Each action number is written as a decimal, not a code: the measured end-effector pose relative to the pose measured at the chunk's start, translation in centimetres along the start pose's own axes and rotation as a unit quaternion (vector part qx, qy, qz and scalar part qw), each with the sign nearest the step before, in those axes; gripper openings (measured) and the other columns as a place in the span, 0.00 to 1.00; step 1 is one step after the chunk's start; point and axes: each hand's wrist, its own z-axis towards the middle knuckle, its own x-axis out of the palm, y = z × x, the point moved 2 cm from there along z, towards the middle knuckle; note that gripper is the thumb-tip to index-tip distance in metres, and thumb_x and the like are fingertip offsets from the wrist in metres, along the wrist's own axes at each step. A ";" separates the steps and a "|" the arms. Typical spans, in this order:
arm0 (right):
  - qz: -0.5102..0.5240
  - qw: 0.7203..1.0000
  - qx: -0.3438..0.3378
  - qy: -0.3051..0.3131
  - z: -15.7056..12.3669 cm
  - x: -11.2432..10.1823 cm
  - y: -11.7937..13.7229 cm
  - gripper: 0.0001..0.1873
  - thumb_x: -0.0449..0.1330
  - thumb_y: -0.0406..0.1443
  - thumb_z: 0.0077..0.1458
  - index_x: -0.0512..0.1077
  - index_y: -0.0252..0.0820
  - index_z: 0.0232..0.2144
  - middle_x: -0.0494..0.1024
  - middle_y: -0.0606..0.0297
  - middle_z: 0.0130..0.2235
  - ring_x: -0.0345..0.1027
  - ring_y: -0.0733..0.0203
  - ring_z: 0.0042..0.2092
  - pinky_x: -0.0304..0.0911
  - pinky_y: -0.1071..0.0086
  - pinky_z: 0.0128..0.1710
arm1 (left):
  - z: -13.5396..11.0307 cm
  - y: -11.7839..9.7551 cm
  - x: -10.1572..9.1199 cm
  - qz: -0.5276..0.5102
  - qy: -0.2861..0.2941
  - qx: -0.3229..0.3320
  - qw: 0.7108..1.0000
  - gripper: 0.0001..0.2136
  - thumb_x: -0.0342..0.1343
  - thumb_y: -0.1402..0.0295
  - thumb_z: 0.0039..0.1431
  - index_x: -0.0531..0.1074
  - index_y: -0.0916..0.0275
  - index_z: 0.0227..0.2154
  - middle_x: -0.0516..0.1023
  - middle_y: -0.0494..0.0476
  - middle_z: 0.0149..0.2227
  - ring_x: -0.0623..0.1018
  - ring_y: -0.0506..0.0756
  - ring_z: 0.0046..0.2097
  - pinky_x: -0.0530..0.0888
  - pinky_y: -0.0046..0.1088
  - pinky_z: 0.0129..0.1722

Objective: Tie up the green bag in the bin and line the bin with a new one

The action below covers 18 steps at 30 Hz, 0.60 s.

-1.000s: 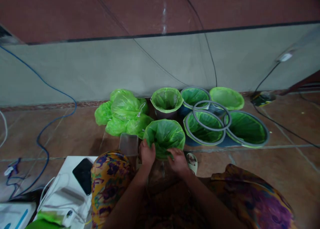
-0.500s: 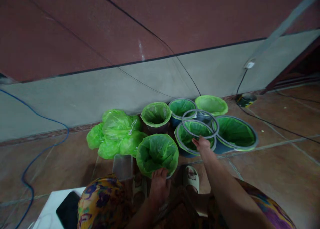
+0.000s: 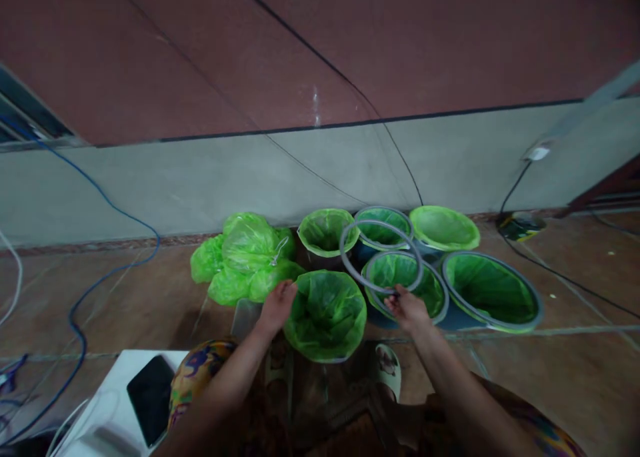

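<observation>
Between my feet stands a bin lined with a green bin liner, its edge folded over the rim. My left hand is closed at the left side of that rim, with the fingers on the liner's edge. My right hand grips a grey plastic ring by its near edge. The ring hangs tilted above and between the bins. Behind it is another lined bin with a grey ring around its rim.
More lined bins stand by the wall, including a large one at right. Full green bags are piled at left beside a clear plastic tub. A phone lies on a white surface. A blue cable crosses the floor.
My left hand has moved from the front of the near bin's rim to its left side. My right hand has brought the grey ring left, toward the near bin.
</observation>
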 end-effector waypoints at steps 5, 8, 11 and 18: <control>-0.049 0.987 0.049 0.146 -7.0 1.7 -6.3 0.09 0.61 0.36 0.50 0.69 0.40 0.22 0.72 0.67 0.20 0.55 0.71 0.16 0.59 0.77 0.15 | 3.4 -0.1 -2.2 -0.094 0.025 -0.121 0.988 0.24 0.42 0.49 0.62 0.68 0.65 0.46 0.79 0.62 0.36 0.78 0.55 0.34 0.73 0.32 0.34; -0.090 0.978 0.068 0.177 -7.8 1.8 -7.9 0.10 0.60 0.37 0.51 0.70 0.38 0.21 0.70 0.68 0.19 0.54 0.72 0.15 0.58 0.77 0.15 | 4.6 1.1 -2.6 -0.059 0.043 -0.123 0.990 0.20 0.49 0.54 0.61 0.68 0.67 0.45 0.78 0.57 0.29 0.77 0.53 0.29 0.73 0.29 0.32; -0.127 0.972 0.086 0.176 -6.9 1.6 -8.1 0.10 0.60 0.36 0.50 0.70 0.36 0.20 0.68 0.69 0.17 0.53 0.73 0.15 0.56 0.78 0.15 | 5.5 2.7 -2.1 -0.012 0.045 -0.112 0.993 0.17 0.54 0.60 0.59 0.69 0.66 0.46 0.77 0.53 0.26 0.75 0.50 0.26 0.72 0.27 0.30; -0.174 0.968 0.087 0.157 -3.9 0.7 -8.4 0.12 0.59 0.38 0.51 0.69 0.37 0.20 0.62 0.73 0.14 0.51 0.73 0.16 0.54 0.78 0.16 | 8.1 4.3 0.1 0.155 0.085 -0.057 0.983 0.12 0.50 0.69 0.60 0.71 0.66 0.44 0.78 0.54 0.28 0.76 0.49 0.28 0.72 0.23 0.30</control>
